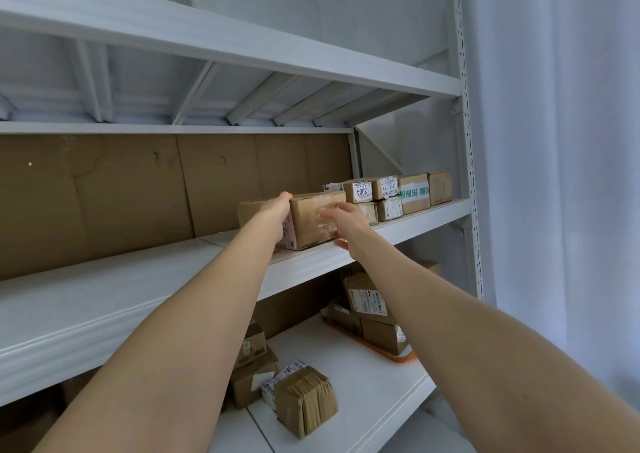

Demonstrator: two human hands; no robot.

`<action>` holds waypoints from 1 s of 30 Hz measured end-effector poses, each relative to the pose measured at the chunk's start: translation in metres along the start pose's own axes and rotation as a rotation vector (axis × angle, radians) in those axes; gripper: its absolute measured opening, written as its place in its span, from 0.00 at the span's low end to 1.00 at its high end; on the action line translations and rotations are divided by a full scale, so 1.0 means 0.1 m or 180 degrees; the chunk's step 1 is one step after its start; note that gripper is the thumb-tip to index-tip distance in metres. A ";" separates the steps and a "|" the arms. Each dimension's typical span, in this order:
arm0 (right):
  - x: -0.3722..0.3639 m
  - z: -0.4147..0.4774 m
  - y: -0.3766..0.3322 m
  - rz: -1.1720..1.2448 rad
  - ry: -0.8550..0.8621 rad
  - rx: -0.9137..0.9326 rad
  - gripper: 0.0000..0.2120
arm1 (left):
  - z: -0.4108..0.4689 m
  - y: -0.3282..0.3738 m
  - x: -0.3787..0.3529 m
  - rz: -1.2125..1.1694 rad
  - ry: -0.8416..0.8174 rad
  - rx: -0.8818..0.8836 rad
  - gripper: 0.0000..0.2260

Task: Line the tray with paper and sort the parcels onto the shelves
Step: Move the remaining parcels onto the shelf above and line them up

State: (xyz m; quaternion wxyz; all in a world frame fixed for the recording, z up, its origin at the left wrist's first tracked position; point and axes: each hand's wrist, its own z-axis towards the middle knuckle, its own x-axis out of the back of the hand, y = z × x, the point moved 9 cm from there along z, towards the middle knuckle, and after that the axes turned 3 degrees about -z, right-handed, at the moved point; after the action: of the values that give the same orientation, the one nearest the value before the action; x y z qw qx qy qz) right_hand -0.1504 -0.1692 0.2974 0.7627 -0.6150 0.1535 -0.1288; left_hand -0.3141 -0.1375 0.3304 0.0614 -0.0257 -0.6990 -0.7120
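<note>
Parcel (308,222) between hands (275,215) (349,222) on shelf (138,279)

A parcel storeroom: white slotted-steel shelving (465,148) holds rows of small brown cardboard parcels with printed shipping labels (391,193); an orange plastic tray (398,355) sits lower right.

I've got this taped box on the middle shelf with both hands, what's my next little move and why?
Probably slide the taped box back and right toward the row of parcels. It sits near the front edge of the shelf, angled to that row, left hand gripping its corner, right hand flat on its face.
</note>
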 end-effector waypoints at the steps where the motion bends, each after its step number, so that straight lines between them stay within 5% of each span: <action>1: -0.01 0.02 0.01 -0.0047 0.0028 0.0025 0.27 | 0.01 0.01 -0.02 0.0031 0.0000 -0.0044 0.14; 23: 0.02 0.09 0.03 -0.1326 0.0461 0.0497 0.24 | 0.14 0.10 -0.14 0.0538 -0.0273 -0.0465 0.29; 30: 0.08 -0.11 -0.01 -0.1248 0.0695 0.0510 0.23 | 0.02 0.14 0.00 0.0580 0.0031 -0.0889 0.21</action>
State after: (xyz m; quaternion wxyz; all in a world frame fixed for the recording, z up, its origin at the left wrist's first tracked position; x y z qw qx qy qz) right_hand -0.1474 -0.1827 0.2955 0.7483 -0.5530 0.1020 -0.3519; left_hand -0.3122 -0.1361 0.3444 0.1250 -0.0939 -0.5877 -0.7938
